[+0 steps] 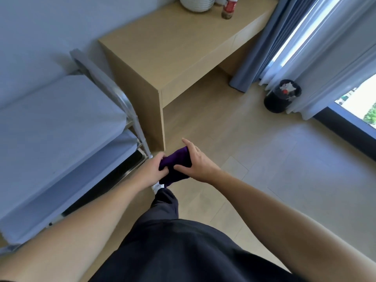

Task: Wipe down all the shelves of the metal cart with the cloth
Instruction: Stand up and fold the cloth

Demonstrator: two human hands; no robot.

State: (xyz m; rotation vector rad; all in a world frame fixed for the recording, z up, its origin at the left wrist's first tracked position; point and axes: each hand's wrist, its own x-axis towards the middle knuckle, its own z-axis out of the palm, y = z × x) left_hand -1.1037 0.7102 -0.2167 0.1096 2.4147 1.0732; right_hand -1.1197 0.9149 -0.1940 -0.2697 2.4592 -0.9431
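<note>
A dark purple cloth (pixel 176 162) hangs bunched between my two hands, in front of my body and above the floor. My left hand (pixel 151 169) grips its left end with curled fingers. My right hand (pixel 196 160) holds its right side, thumb underneath and fingers laid over the top. The metal cart (pixel 61 127) stands to my left, its top shelf a pale flat surface and a lower shelf (pixel 85 176) showing beneath it. A shiny upright post (pixel 140 135) marks its near right corner. Neither hand touches the cart.
A wooden desk (pixel 173 49) stands right beside the cart, carrying white bowls (pixel 196 3) and a bottle (pixel 228 7). A black waste bin (pixel 281 96) sits by the curtains (pixel 264 37) and window. Open wooden floor (pixel 264 159) spreads to my right.
</note>
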